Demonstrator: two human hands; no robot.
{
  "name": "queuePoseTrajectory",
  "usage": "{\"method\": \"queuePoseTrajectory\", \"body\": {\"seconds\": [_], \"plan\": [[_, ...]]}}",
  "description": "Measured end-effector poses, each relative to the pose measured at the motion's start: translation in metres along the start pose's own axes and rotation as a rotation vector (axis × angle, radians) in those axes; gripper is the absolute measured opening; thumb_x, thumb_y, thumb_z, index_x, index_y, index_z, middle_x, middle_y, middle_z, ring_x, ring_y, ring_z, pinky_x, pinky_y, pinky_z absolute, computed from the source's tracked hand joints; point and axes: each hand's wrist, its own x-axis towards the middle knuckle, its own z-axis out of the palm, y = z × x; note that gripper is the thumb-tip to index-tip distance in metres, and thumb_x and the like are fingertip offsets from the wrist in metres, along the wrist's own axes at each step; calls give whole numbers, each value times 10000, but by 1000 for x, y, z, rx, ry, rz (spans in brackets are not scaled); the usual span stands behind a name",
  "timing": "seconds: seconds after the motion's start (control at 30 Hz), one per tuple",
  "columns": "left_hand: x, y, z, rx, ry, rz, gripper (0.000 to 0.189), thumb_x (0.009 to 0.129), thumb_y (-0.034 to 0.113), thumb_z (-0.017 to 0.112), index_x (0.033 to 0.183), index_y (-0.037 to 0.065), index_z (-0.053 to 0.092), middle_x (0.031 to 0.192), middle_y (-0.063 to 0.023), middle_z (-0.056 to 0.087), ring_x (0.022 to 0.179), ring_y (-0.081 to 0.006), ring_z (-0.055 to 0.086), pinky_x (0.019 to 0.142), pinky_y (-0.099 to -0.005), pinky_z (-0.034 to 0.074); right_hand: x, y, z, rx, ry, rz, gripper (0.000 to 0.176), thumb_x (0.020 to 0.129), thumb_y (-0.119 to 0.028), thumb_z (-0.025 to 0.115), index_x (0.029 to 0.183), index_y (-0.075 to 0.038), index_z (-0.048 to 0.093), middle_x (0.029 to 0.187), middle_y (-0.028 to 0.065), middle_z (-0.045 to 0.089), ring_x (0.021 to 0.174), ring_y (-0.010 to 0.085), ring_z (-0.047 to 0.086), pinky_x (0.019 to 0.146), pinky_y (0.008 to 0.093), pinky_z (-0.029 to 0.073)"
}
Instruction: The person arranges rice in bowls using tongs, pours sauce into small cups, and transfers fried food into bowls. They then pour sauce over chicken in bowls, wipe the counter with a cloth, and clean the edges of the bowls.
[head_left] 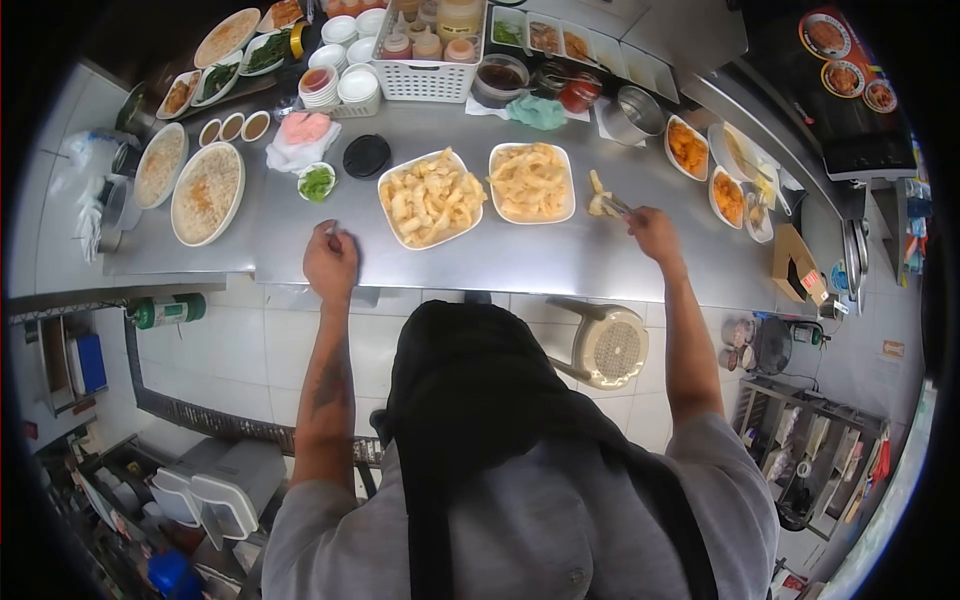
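Observation:
My right hand (655, 238) is closed around metal tongs (622, 208) over the steel counter. At their tips, a few pale yellow food strips (599, 196) lie right of two white bowls. The nearer of these, a square bowl (572, 196), is heaped with similar strips (531, 180). Left of it, another white bowl (416, 245) holds more strips (430, 196). My left hand (331, 260) rests by the counter's front edge, fingers curled with nothing showing in them. Just beyond it sit a small dish of chopped greens (317, 182) and a round black lid (367, 156).
Rice platters (208, 194) and sauce cups (256, 125) stand at left. Behind are stacked white bowls (320, 88), a white basket (425, 82) of bottles and a metal pot (634, 114). Orange food dishes (687, 148) and a cardboard box (797, 262) are at right. A stool (610, 346) stands below.

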Motion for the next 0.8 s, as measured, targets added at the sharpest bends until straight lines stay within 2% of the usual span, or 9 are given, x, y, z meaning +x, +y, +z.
{"method": "queuePoseTrajectory", "body": {"seconds": [0.13, 0.23, 0.27, 0.33, 0.4, 0.47, 0.63, 0.7, 0.8], "plan": [[0, -1, 3, -3, 4, -12, 219, 887, 191, 666, 1079, 86, 681, 645, -46, 603, 596, -218, 611, 604, -380, 498, -19, -32, -48, 23, 30, -1, 313, 942, -352, 664, 930, -49, 743, 710, 81, 717, 650, 261, 677, 669, 377, 516], [0, -1, 0, -1, 7, -12, 221, 887, 193, 667, 1077, 82, 679, 641, -45, 600, 601, -225, 612, 609, -384, 498, -45, -86, -82, 68, 51, -33, 294, 933, -341, 686, 956, -54, 740, 713, 78, 717, 632, 247, 660, 651, 368, 506], [0, 1, 0, -5, 9, -1, 222, 886, 195, 669, 1075, 79, 677, 638, -44, 599, 603, -230, 613, 612, -387, 499, -55, -112, -86, 126, 62, -106, 290, 930, -337, 692, 965, -53, 738, 708, 82, 712, 625, 250, 650, 644, 371, 502], [1, 4, -1, -15, 25, 10, 214, 873, 184, 662, 1055, 74, 686, 633, -56, 589, 609, -254, 611, 614, -402, 496, -60, -151, -74, 192, 81, -191, 287, 926, -333, 699, 974, -52, 736, 704, 86, 706, 617, 253, 640, 637, 373, 498], [-1, 1, -5, -24, 36, 24, 207, 860, 173, 656, 1035, 68, 694, 627, -67, 579, 615, -278, 609, 617, -418, 494, -58, -182, -57, 182, 1, -328, 299, 929, -342, 690, 982, -51, 736, 734, 114, 711, 671, 278, 676, 652, 396, 504], [-2, 0, -3, -42, 44, 38, 214, 859, 175, 658, 1041, 68, 691, 629, -67, 577, 617, -278, 611, 618, -416, 494, -56, -201, -50, 122, 57, -308, 313, 926, -350, 686, 987, -47, 736, 760, 136, 715, 722, 304, 692, 675, 416, 512], [-3, 1, -4, -57, 30, 25, 235, 860, 177, 657, 1069, 72, 685, 632, -69, 580, 621, -282, 611, 626, -423, 497, -19, -185, -38, -45, 146, -206, 362, 908, -381, 685, 994, -34, 738, 809, 196, 717, 843, 387, 706, 752, 477, 531], [-5, 1, -6, -55, 22, 20, 240, 862, 178, 656, 1077, 75, 683, 632, -70, 581, 621, -284, 611, 630, -426, 498, -5, -172, -17, -321, 94, -175, 382, 884, -392, 701, 974, -24, 744, 829, 224, 712, 855, 413, 698, 787, 487, 540], [-2, 3, -4, -59, 19, 15, 239, 866, 180, 653, 1082, 82, 686, 655, -70, 592, 647, -286, 617, 648, -429, 500, -19, -183, -43, -203, 66, -97, 379, 877, -391, 707, 938, -20, 751, 882, 242, 714, 889, 406, 700, 810, 481, 547]]}}
